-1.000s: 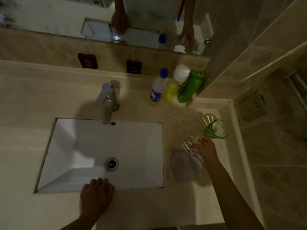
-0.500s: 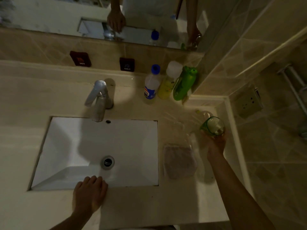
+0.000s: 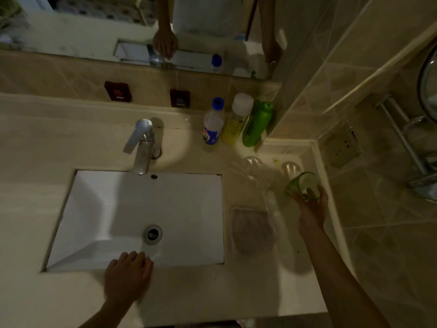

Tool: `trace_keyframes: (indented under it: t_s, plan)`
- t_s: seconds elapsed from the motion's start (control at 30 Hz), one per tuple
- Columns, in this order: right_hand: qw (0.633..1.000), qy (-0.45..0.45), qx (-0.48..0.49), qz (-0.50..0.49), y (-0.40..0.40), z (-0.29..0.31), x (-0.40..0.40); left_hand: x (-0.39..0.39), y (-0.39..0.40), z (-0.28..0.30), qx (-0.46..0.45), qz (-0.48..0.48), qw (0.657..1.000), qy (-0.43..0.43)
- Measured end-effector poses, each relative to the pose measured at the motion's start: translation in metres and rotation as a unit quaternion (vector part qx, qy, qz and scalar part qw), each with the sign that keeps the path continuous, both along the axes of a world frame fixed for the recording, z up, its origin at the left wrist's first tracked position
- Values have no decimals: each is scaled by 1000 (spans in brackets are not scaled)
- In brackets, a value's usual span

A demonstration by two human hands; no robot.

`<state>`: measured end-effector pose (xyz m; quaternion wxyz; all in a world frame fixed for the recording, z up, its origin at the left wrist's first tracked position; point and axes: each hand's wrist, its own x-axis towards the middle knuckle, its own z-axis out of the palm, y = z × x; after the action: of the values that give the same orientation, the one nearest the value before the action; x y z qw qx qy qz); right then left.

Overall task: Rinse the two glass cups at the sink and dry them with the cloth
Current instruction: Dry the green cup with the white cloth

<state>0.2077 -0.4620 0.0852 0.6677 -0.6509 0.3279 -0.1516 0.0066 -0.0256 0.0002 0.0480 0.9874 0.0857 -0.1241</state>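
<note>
A green glass cup (image 3: pixel 303 185) stands at the right end of the counter, and my right hand (image 3: pixel 311 209) grips it from the near side, fingers curled round its wall. A clear glass cup (image 3: pixel 290 167) stands just behind it, partly hidden. The folded greyish cloth (image 3: pixel 252 230) lies on the counter right of the white sink (image 3: pixel 99 209). My left hand (image 3: pixel 128 276) rests flat on the sink's front edge, fingers straight, holding nothing. The chrome tap (image 3: pixel 142 147) is above the basin, no water running.
Three bottles stand against the back wall: a blue-capped one (image 3: pixel 213 121), a yellow one (image 3: pixel 237 119) and a green one (image 3: pixel 257 123). Crumpled clear plastic (image 3: pixel 253 169) lies on the counter behind the cloth. A tiled wall with a socket (image 3: pixel 343 147) bounds the right side.
My right hand moved from beside the cloth to the green cup and closed around it. My left hand has stayed on the sink's front edge.
</note>
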Motion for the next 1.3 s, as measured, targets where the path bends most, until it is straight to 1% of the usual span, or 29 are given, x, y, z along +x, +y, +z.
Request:
trace_keyframes:
  t_s: [0.13, 0.27, 0.37, 0.47, 0.53, 0.6, 0.67, 0.77, 0.8, 0.83, 0.9, 0.93, 0.97, 1.0, 1.07, 1.13, 1.23, 1.27, 1.3]
  plan:
    - [999, 5, -32, 21, 6, 16, -49, 0, 2, 0, -20, 9, 1000, 8]
    - [995, 45, -32, 78, 29, 25, -103, 2, 6, 9, -44, 36, 997, 50]
    - [991, 56, -40, 115, 60, 23, -134, 7, 9, 16, -73, 47, 992, 91]
    - [985, 75, -23, 156, 102, 21, -154, 9, 18, 19, -125, 55, 984, 113]
    - [980, 91, 2, 179, 135, 24, -165, 10, 27, 22, -200, 82, 967, 137]
    - [973, 101, 35, 204, 167, 28, -171, 15, 34, 34, -322, 149, 921, 159]
    - [963, 107, 66, 240, 196, 30, -175, 22, 38, 53, -415, 194, 874, 160]
    - [944, 117, 106, 291, 235, 36, -179, 25, 39, 84, -496, 200, 835, 127]
    - [938, 117, 114, 307, 246, 39, -179, 23, 38, 95, -536, 194, 814, 110]
    - [933, 116, 119, 320, 256, 42, -180, 21, 35, 106, -588, 187, 781, 94]
    - [928, 112, 119, 335, 274, 50, -180, 15, 32, 126, -687, 174, 702, 70]
    - [928, 108, 126, 334, 281, 53, -180, 12, 31, 133, -716, 167, 676, 60]
    - [928, 105, 138, 331, 287, 56, -180, 9, 32, 138, -732, 157, 661, 51]
    - [926, 101, 150, 331, 292, 60, -179, 7, 34, 141, -740, 141, 657, 46]
    - [918, 98, 172, 343, 297, 65, -180, 6, 37, 143, -738, 95, 666, 42]
    - [910, 106, 194, 350, 299, 66, -182, 6, 40, 140, -729, 76, 679, 39]
    - [909, 109, 223, 334, 303, 64, -186, 9, 40, 130, -711, 115, 693, 26]
    - [907, 101, 225, 341, 302, 62, -188, 9, 41, 127, -708, 138, 692, 23]
    - [901, 96, 234, 352, 299, 60, -189, 9, 40, 123, -712, 164, 683, 17]
